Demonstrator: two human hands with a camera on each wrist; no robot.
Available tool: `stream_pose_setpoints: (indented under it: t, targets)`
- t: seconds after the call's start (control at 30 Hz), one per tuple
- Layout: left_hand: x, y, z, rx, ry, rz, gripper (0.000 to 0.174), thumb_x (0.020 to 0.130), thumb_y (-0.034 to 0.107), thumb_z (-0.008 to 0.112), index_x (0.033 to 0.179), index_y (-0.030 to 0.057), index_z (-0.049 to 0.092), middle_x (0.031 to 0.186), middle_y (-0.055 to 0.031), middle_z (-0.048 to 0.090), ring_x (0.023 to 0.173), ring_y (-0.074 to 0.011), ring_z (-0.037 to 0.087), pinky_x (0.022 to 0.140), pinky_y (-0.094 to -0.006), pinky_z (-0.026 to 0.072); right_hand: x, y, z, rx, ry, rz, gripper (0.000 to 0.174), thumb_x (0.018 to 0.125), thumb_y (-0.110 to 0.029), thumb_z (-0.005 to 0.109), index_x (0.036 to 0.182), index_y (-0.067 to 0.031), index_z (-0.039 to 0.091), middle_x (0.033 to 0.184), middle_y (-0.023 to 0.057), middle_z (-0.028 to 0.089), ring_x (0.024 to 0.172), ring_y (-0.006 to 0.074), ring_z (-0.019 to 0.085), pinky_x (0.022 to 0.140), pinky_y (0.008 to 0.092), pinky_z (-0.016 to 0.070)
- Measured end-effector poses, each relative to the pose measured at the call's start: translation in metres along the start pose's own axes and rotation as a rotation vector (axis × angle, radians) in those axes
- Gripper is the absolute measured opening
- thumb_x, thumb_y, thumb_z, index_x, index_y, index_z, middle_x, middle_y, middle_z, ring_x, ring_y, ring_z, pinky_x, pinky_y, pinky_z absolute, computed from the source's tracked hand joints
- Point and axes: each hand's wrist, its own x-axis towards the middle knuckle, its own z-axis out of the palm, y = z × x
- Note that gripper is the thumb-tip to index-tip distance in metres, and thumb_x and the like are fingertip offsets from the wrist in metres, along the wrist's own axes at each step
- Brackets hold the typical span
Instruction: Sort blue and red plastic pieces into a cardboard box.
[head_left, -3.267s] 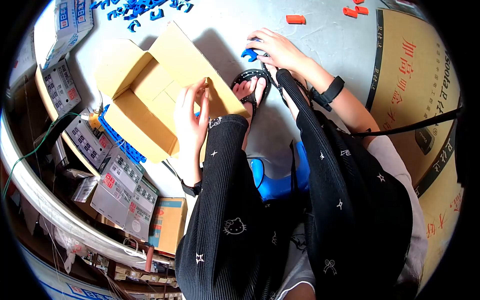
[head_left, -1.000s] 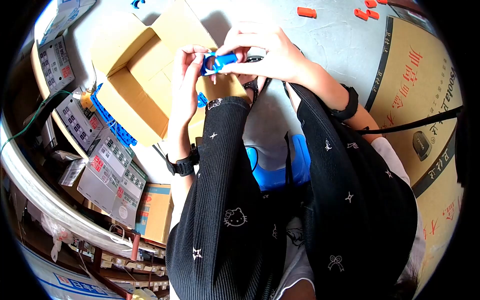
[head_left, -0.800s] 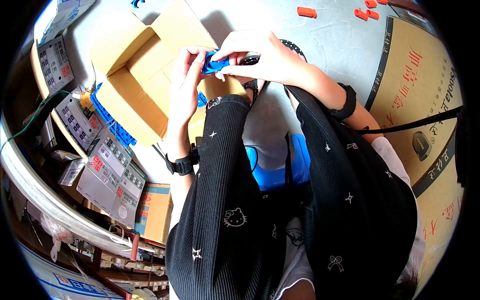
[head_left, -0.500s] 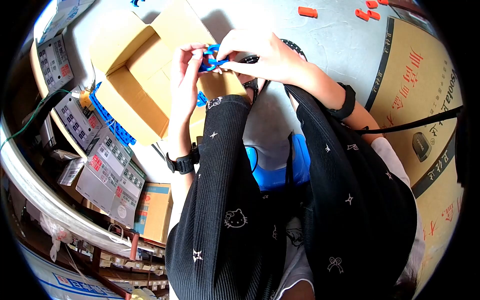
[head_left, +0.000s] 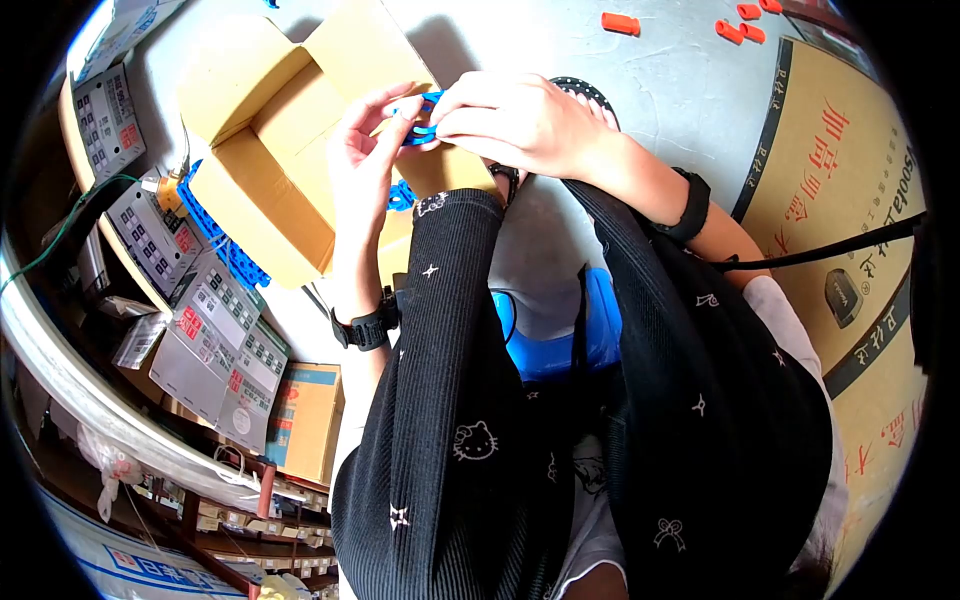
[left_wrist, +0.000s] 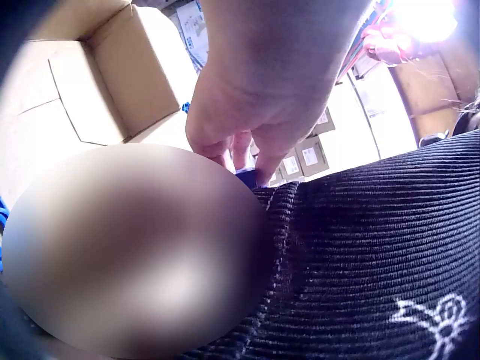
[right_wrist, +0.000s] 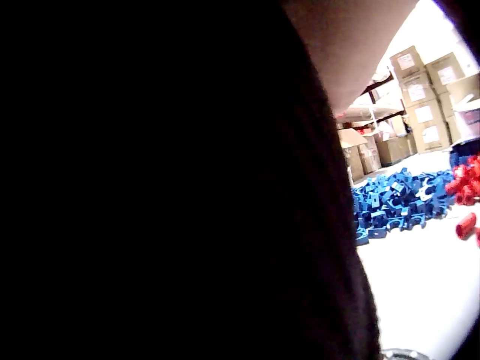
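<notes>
Over the near flap of an open cardboard box (head_left: 262, 225), both hands hold a blue plastic pipe clip (head_left: 422, 133) between them. My left hand (head_left: 365, 150) pinches its left side with thumb and fingers. From the right, my right hand (head_left: 525, 120) grips it, back of the hand up, covering much of it. Two blue parts with a gap between show at the fingertips. In the left wrist view, the fingers of the left hand (left_wrist: 262, 105) close on a dark blue bit (left_wrist: 247, 178). More blue clips (head_left: 400, 195) lie beside the left forearm.
Orange-red tubes (head_left: 620, 24) lie on the grey floor, top right. The right wrist view shows a pile of blue clips (right_wrist: 397, 199) and red tubes (right_wrist: 466, 180). A large printed carton (head_left: 815, 190) stands right; a blue stool (head_left: 565, 350) is beneath the person. Cartons (head_left: 225, 350) line the left.
The right hand picked a blue clip off the floor and brought it to the left hand. The clip has been turned between the fingers, and the right hand now covers more of it.
</notes>
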Motion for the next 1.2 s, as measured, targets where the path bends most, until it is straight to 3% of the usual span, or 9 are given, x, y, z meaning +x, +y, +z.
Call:
stream_pose_setpoints:
  t: [0.17,0.23,0.37,0.43,0.53,0.8,0.87,1.0,1.2]
  targets:
    - [-0.002,0.001,-0.001,0.020,-0.008,-0.022,0.026,0.089,0.014,0.063,0.111,-0.0005,0.063,0.099,-0.0108,0.067,0.084,-0.0135,0.064,0.071,-0.0265,0.0555,-0.002,0.003,0.002,-0.081,-0.049,-0.096,0.018,0.079,-0.006,0.062,0.096,0.0014,0.064,0.095,0.0105,0.064,0.087,0.0248,0.062,0.075,0.0326,0.0528]
    - [-0.002,0.000,-0.001,0.022,0.004,-0.025,0.025,0.088,0.011,0.064,0.110,-0.0017,0.063,0.095,-0.0117,0.067,0.083,-0.0143,0.065,0.069,-0.0265,0.0564,-0.003,0.004,0.005,-0.100,-0.029,-0.110,0.016,0.080,-0.013,0.063,0.095,-0.0052,0.064,0.091,0.0063,0.064,0.088,0.0221,0.062,0.079,0.0316,0.0535]
    - [-0.004,-0.006,-0.009,-0.051,-0.004,0.000,0.023,0.087,0.012,0.065,0.107,-0.0008,0.065,0.096,-0.0116,0.068,0.082,-0.0138,0.065,0.069,-0.0261,0.0561,0.001,0.000,0.004,-0.077,-0.025,-0.133,0.024,0.081,-0.019,0.065,0.102,-0.0071,0.064,0.096,0.0067,0.062,0.091,0.0216,0.062,0.080,0.0311,0.0534]
    - [-0.005,-0.008,-0.011,-0.111,-0.008,0.018,0.023,0.087,0.012,0.065,0.107,-0.0006,0.065,0.096,-0.0116,0.068,0.082,-0.0138,0.065,0.069,-0.0257,0.0558,0.005,-0.007,0.006,-0.124,0.116,0.052,0.035,0.081,-0.027,0.067,0.110,-0.0089,0.061,0.103,0.0080,0.059,0.094,0.0221,0.061,0.080,0.0324,0.0532]
    - [-0.005,-0.003,-0.006,-0.059,0.009,-0.014,0.025,0.087,0.012,0.065,0.108,-0.0018,0.063,0.095,-0.0119,0.068,0.082,-0.0139,0.066,0.070,-0.0254,0.0556,0.004,-0.005,0.010,-0.123,0.026,0.181,0.042,0.080,-0.032,0.069,0.113,-0.0101,0.058,0.107,0.0088,0.056,0.096,0.0235,0.060,0.080,0.0336,0.0528]
    - [-0.006,-0.004,-0.008,-0.089,0.001,-0.028,0.049,0.084,0.006,0.068,0.126,-0.0032,0.045,0.099,-0.0134,0.067,0.085,-0.0138,0.065,0.075,-0.0238,0.0534,0.004,-0.005,0.018,0.007,0.042,0.175,0.040,0.079,-0.029,0.070,0.112,-0.0105,0.060,0.098,0.0063,0.059,0.085,0.0231,0.063,0.076,0.0341,0.0523]
    - [-0.008,-0.003,-0.010,-0.103,-0.021,-0.018,0.054,0.083,0.005,0.068,0.129,-0.0032,0.041,0.100,-0.0141,0.066,0.087,-0.0142,0.065,0.077,-0.0240,0.0532,0.006,-0.009,0.016,0.152,0.022,0.309,0.042,0.077,-0.027,0.072,0.114,-0.0112,0.059,0.099,0.0060,0.061,0.078,0.0238,0.063,0.072,0.0331,0.0528]
    - [-0.013,0.002,-0.015,-0.090,-0.088,-0.007,0.058,0.082,0.005,0.069,0.132,-0.0036,0.041,0.104,-0.0190,0.064,0.095,-0.0200,0.064,0.081,-0.0291,0.0543,0.008,-0.006,0.018,0.058,0.130,0.123,0.048,0.075,-0.025,0.075,0.117,-0.0113,0.059,0.097,0.0072,0.064,0.076,0.0216,0.064,0.071,0.0300,0.0533]
    - [-0.015,0.008,-0.033,-0.018,-0.208,0.011,0.055,0.079,0.000,0.069,0.129,-0.0040,0.045,0.113,-0.0187,0.061,0.095,-0.0201,0.064,0.079,-0.0310,0.0557,0.010,-0.010,0.017,0.076,0.039,0.112,0.051,0.074,-0.025,0.075,0.119,-0.0104,0.057,0.098,0.0105,0.064,0.080,0.0254,0.064,0.075,0.0333,0.0534]
